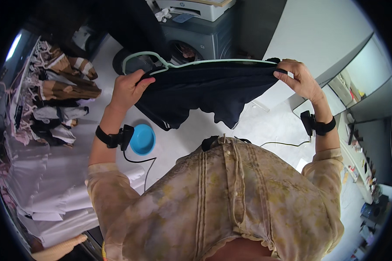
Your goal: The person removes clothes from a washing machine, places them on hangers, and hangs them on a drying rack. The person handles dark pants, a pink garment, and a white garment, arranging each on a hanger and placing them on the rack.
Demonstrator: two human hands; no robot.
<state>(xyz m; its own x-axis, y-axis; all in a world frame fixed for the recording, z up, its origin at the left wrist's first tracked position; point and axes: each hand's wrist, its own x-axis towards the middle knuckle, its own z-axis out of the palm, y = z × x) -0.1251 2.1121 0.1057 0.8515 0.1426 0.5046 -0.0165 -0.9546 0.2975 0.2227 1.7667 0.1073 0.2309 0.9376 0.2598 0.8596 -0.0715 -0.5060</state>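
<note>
A dark navy garment (196, 88), seemingly a pair of shorts with white stripes near a lower edge, is stretched between both hands at chest height. Along its top edge runs a mint-green clothes hanger (215, 62), its hook pointing to the upper left. My left hand (129, 89) pinches the garment's left top corner between thumb and fingers, close to the hanger's near end. At the opposite corner, my right hand (297, 78) grips the fabric by the other tip of the hanger. Folds hide how the hanger's ends sit in the cloth.
Beyond the garment stands a front-loading washing machine (196, 42) with its round door swung out, a printer (199, 8) on top. A blue basin (142, 139) rests on the floor. Small clothes (65, 89) hang at left above a bed (58, 182). A cluttered white table (354, 153) lines the right.
</note>
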